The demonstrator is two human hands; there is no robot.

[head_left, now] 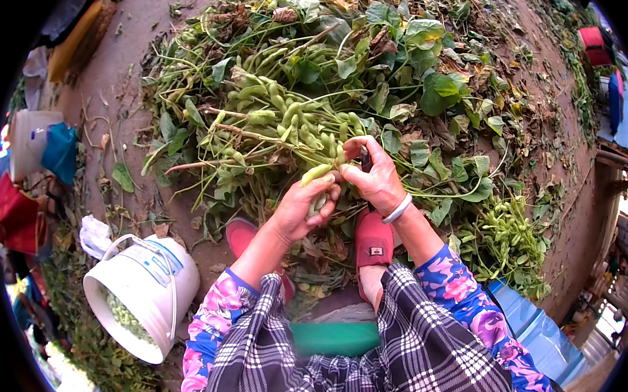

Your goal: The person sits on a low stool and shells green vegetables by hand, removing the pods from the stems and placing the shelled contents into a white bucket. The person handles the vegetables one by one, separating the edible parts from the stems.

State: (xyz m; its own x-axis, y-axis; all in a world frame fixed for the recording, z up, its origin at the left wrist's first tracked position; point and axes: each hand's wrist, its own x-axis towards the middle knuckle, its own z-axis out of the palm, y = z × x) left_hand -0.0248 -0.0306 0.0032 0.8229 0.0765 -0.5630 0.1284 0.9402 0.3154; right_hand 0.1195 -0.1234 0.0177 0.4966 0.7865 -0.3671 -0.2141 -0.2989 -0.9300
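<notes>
Soybean plants with green pods lie heaped on the ground before me. My left hand is closed around several loose green pods, with one pale green pod held up at its thumb. Close beside it, my right hand pinches pods at the end of a plant stem; a dark slim tool, perhaps a knife, lies within its fingers. A white bangle is on the right wrist. At the lower left a white plastic bucket leans on its side, its mouth towards me, with green pods inside.
My feet in red shoes stand at the near edge of the heap. A green seat shows between my knees. Another white bucket and a red bag are at far left. Blue sheeting lies at lower right, near more plants with pods.
</notes>
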